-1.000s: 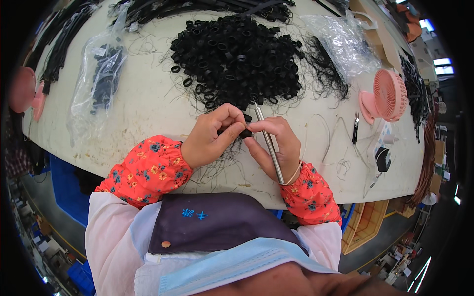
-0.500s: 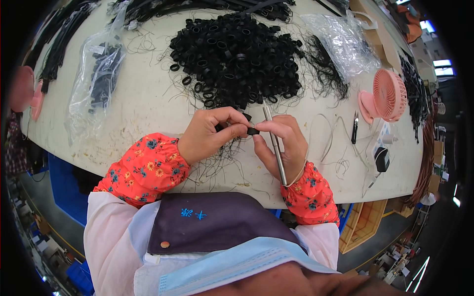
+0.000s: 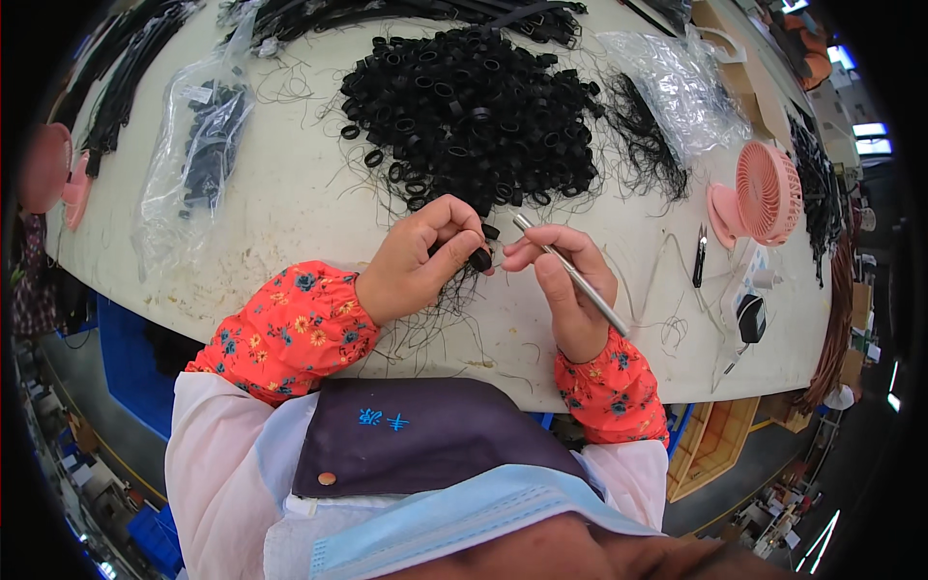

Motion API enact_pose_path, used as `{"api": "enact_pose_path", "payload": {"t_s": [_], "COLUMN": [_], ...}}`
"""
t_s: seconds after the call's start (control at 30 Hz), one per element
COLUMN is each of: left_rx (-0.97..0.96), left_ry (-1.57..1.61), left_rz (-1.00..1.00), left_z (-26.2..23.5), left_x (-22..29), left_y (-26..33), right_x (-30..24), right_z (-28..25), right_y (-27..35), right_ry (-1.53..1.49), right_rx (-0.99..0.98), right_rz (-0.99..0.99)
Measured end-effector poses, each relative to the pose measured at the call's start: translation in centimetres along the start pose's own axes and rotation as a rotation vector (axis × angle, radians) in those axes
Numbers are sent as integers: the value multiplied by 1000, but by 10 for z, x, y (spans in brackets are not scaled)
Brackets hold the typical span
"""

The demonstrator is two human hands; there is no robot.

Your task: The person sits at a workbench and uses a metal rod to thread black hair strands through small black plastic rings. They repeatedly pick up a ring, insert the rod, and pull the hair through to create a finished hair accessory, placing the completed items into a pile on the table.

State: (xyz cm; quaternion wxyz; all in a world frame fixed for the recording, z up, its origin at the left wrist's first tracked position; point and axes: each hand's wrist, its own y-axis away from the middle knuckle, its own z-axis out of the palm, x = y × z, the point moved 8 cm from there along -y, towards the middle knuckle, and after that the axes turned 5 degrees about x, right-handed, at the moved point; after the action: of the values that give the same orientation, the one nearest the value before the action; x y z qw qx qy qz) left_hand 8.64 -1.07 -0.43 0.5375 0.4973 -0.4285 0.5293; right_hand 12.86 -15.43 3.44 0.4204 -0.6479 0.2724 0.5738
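Note:
A small black loop [image 3: 479, 260] is pinched between the thumb and fingers of my left hand [image 3: 416, 259]. Another black loop [image 3: 490, 232] shows just beyond those fingertips. My right hand [image 3: 575, 285] holds a slim silver metal rod [image 3: 586, 283], which lies slanted across the palm between thumb and fingers. Its far end points up toward the heap. The fingertips of the right hand are a short way right of the loop; whether they pinch a thread I cannot make out. Just beyond both hands lies a large heap of black loops [image 3: 464, 116].
Loose black threads [image 3: 425, 333] lie below my hands. A clear bag of black pieces [image 3: 208, 145] is at left, crumpled plastic [image 3: 677, 92] at far right. A pink fan [image 3: 767, 193], snips [image 3: 699, 256] and a dark tape measure-like object [image 3: 750, 317] stand at right. Black straps [image 3: 406, 14] line the back.
My right hand has moved right, away from the loop, and the rod has tilted from near upright to a slant. My left hand has turned the loop slightly and keeps it.

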Motion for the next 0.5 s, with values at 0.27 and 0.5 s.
{"api": "enact_pose_path", "payload": {"t_s": [0.27, 0.5], "left_rx": [-14, 0], "left_ry": [-24, -45], "left_rz": [-12, 124], "left_z": [1, 0], "left_x": [1, -5], "left_y": [1, 0], "right_x": [8, 11], "right_z": [-1, 1], "right_y": [1, 2], "right_ry": [-179, -177], "right_rx": [-70, -94], "right_rz": [133, 165]}}
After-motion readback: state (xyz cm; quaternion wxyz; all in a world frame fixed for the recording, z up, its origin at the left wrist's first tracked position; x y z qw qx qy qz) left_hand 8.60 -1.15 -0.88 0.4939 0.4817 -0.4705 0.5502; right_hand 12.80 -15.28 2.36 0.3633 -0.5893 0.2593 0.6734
